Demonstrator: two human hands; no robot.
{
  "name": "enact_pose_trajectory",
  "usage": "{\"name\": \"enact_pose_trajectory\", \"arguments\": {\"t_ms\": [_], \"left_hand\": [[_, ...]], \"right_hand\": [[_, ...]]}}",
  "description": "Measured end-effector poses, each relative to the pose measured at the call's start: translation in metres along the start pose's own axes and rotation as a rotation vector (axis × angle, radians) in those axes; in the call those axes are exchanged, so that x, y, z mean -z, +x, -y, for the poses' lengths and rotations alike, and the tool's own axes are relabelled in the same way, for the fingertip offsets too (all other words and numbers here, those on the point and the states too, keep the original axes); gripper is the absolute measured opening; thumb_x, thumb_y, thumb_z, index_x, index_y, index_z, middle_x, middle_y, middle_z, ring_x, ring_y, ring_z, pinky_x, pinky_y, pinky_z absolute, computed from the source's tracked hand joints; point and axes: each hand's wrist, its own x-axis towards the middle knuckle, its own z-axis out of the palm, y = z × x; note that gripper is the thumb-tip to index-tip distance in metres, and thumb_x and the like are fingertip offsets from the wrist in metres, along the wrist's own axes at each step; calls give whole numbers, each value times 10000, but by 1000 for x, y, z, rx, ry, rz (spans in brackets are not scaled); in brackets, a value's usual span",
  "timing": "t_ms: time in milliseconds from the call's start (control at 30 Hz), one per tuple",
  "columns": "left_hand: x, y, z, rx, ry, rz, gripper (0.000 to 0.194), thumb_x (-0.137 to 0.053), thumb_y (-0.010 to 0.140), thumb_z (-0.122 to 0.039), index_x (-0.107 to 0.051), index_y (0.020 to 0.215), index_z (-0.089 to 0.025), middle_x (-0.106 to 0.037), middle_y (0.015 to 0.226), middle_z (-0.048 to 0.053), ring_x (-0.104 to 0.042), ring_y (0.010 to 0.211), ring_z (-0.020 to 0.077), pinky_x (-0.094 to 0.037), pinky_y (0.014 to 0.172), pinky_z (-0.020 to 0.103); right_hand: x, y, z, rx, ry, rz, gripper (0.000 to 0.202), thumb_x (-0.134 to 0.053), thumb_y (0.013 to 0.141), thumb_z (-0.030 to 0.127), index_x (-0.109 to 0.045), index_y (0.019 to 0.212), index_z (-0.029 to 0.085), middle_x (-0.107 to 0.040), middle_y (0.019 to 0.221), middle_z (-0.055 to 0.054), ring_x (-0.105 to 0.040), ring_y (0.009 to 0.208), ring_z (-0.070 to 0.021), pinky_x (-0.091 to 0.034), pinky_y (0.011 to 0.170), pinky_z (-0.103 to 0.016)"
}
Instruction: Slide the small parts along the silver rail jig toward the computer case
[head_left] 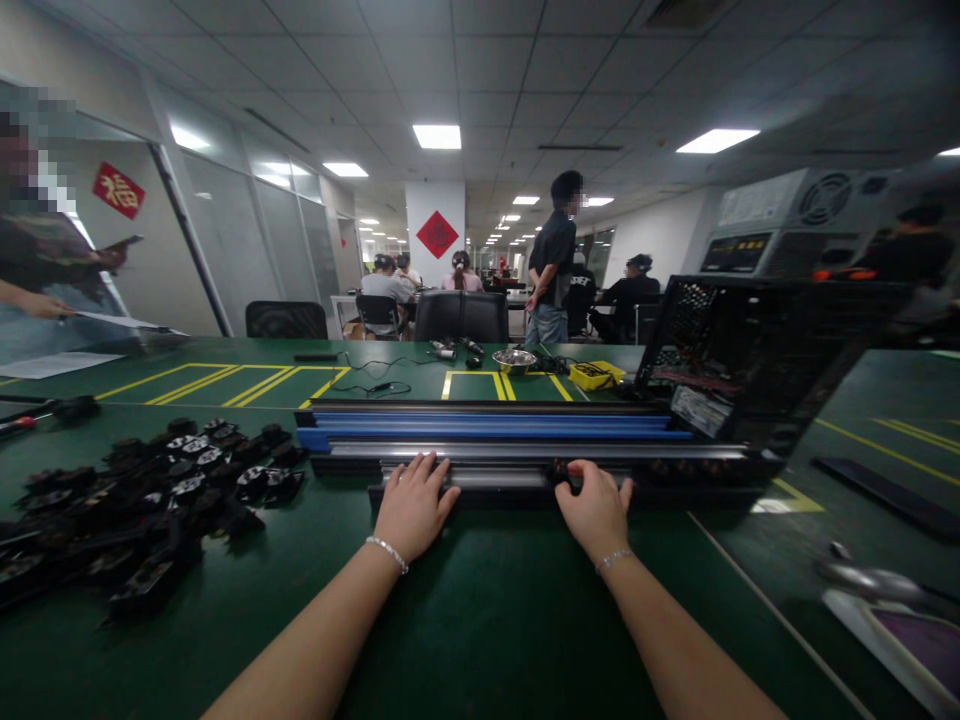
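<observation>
A long black and silver rail [480, 481] lies crosswise on the green table in front of me. My left hand [415, 505] rests on its left part, fingers stretched out and thumb apart. Toward the middle of the rail, my right hand [596, 510] has its thumb and fingers closed around a small black part [557, 472]. That part sits at the rail's top; its exact kind is hard to make out. Behind lie more long profiles, among them a blue rail [487, 428]. Several more small black pieces [667, 468] sit on the rail to the right of my right hand.
A heap of black plastic parts [172, 490] covers the table's left. An open computer case [720, 350] carries power supplies [795, 215] at right. Farther back are a metal bowl [514, 360] and a yellow tray [596, 375]. A person holding papers stands at left.
</observation>
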Motion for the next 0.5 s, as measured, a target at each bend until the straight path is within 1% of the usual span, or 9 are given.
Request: {"name": "enact_pose_trajectory", "arguments": {"t_ms": [267,500], "left_hand": [[0,0,0,6,-8,0,480,-285,880,-474,-472,1264,-255,-447,1364,49,-343,1285,223,-292,1034,437],[0,1,0,6,-16,4,483,-285,880,-473,-472,1265,-250,-447,1364,51,-348,1281,226,-294,1034,441]], "right_hand": [[-2,-1,-2,72,7,-10,216,-431,709,263,-552,875,195,-620,950,-58,-501,1006,-237,-120,1025,-549],[0,-3,1,118,28,17,236,-428,706,253,-556,896,197,-609,959,-59,-488,1024,-229,-135,1032,-524]]}}
